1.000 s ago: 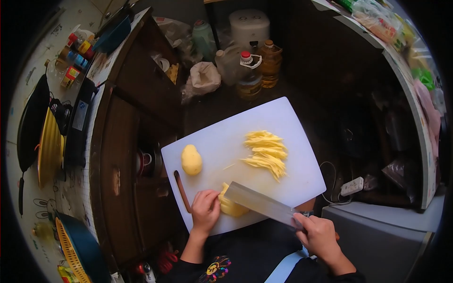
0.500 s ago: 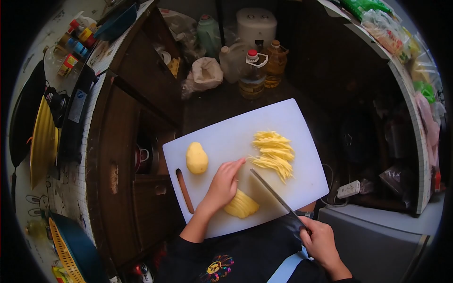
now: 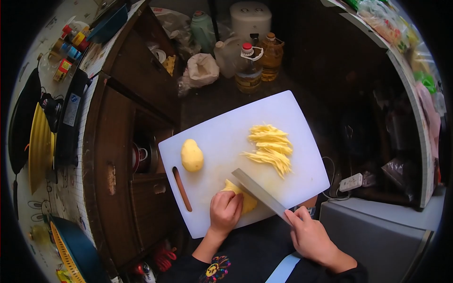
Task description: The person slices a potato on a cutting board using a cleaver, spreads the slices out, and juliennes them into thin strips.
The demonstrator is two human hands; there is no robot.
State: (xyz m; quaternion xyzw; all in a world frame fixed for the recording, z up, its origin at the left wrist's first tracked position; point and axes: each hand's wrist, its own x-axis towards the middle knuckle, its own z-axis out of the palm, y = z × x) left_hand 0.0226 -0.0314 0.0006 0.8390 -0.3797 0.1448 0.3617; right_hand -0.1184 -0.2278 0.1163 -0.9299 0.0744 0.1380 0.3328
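My left hand rests with curled fingers on the sliced potato, near the lower edge of the white cutting board. Part of the slices is hidden under that hand. In my right hand is the handle of a kitchen knife. Its broad blade slants up and left over the board, close beside the sliced potato; whether it touches cannot be told. A heap of potato shreds lies toward the board's right side. At the left sits a whole peeled potato.
Beyond the board stand oil bottles, an open bag and a white appliance. Wooden cabinets flank the left. A power strip lies at right, above a grey surface.
My left hand has drawn back toward me and curled onto the sliced potato. The knife has moved left, its blade now beside the slices. The view has shifted slightly.
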